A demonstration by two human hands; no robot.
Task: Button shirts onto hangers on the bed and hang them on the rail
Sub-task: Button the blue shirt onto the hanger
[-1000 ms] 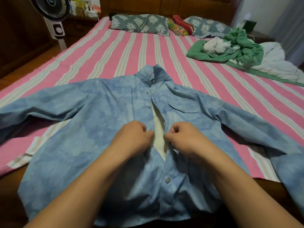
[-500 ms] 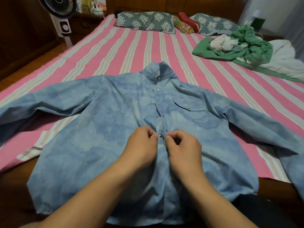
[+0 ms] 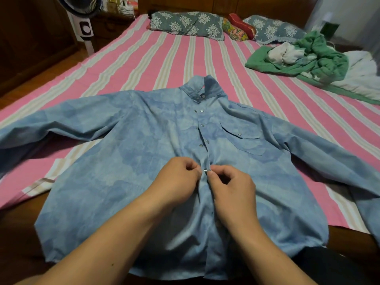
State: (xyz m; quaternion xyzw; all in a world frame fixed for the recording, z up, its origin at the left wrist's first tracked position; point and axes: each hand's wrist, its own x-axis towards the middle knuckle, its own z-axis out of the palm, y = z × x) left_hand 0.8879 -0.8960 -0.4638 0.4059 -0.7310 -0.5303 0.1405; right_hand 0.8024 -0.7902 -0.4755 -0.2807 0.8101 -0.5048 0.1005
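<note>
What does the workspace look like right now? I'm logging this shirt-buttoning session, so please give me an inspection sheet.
Surface: bed with a pink striped sheet.
Job's things: blue shirt lies flat, front up, sleeves spread; no hanger or rail seen.
Clutter: green and white laundry pile at far right; pillows at the head.
Hands: left hand and right hand pinch the shirt's front edges at a snap.
Cables: nothing clearly seen.
Surroundings: standing fan left of the bed, dark wooden furniture.

Far beyond the hands lie 2 patterned pillows (image 3: 186,24); a green cloth heap (image 3: 308,56) sits up-right, a fan (image 3: 82,19) up-left.
</note>
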